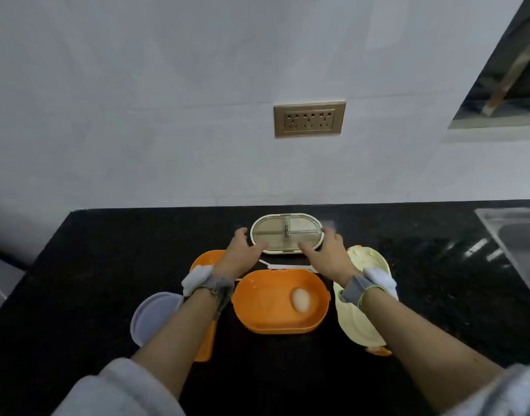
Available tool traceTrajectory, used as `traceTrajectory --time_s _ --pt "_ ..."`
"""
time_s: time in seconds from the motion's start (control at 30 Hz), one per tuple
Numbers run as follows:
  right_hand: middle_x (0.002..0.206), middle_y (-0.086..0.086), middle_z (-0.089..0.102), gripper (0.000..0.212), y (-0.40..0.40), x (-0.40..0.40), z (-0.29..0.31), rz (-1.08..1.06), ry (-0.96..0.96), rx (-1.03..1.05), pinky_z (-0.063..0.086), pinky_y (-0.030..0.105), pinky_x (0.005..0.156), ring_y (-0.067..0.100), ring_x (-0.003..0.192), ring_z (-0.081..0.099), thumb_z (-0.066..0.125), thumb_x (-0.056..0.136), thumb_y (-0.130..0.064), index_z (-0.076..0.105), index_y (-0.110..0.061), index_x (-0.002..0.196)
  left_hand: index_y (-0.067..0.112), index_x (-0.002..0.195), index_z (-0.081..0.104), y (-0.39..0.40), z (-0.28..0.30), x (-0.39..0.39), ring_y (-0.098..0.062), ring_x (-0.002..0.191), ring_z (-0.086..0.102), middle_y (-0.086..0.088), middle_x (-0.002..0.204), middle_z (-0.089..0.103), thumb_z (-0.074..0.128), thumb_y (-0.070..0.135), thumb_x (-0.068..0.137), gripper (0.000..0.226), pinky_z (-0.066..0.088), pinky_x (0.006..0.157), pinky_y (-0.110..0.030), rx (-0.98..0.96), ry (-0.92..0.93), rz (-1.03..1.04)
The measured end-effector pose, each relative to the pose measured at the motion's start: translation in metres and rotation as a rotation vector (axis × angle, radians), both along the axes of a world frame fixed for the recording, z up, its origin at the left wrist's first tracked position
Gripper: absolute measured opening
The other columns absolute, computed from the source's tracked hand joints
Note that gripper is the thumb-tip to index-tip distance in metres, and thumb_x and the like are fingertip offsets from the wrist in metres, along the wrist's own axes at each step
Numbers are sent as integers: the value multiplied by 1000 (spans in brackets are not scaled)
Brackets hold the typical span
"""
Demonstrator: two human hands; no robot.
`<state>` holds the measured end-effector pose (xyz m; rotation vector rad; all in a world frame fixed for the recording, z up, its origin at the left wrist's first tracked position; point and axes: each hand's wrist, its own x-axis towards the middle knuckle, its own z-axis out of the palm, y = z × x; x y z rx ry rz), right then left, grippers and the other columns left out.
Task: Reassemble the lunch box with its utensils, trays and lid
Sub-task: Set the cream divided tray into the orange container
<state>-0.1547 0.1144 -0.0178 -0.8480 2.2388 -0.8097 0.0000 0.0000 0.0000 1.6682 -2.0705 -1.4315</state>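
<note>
Hands first: left hand (242,247) and right hand (323,247) clasp the ends of the oval steel tray (287,234), cream-rimmed and divided inside, sitting just behind the orange base (266,313). An egg (302,299) lies in that base, a white utensil (287,266) just behind it, the cream lid (362,322) to its right. Black speckled desk (78,265), pale wall (167,115), brass socket panel (309,118) above.

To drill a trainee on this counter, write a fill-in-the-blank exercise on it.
1. The orange box holds one ___.
2. The left hand and right hand are each at one end of the metal ___.
3. The cream lid lies to the ___ of the orange box.
Missing words: egg; tray; right.
</note>
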Motion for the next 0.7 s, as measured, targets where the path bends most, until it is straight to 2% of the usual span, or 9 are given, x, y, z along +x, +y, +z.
traceTrajectory --time_s 0.27,0.53,0.7 --pt "159 15 21 84 -29 -8 -19 -73 -84 61 35 43 110 34 140 36 55 92 -53 17 -13 154 14 154 21 -22 -21 -9 -28 142 35 -9 157 34 52 38 99 67 31 113 -37 86 -16 3" --pt "157 17 24 78 -43 -21 -44 -111 -82 108 31 42 112 33 141 31 56 94 -46 19 -8 152 14 156 17 -43 -46 -13 -28 144 33 -9 159 30 59 33 95 76 30 114 -38 149 -47 1" --pt "156 17 23 75 -50 -23 -53 -140 -65 137 32 42 111 34 139 35 55 95 -46 21 -9 151 16 156 17 -55 -59 -19 -27 144 32 -7 160 29 62 31 94 78 31 113 -37 187 -49 4"
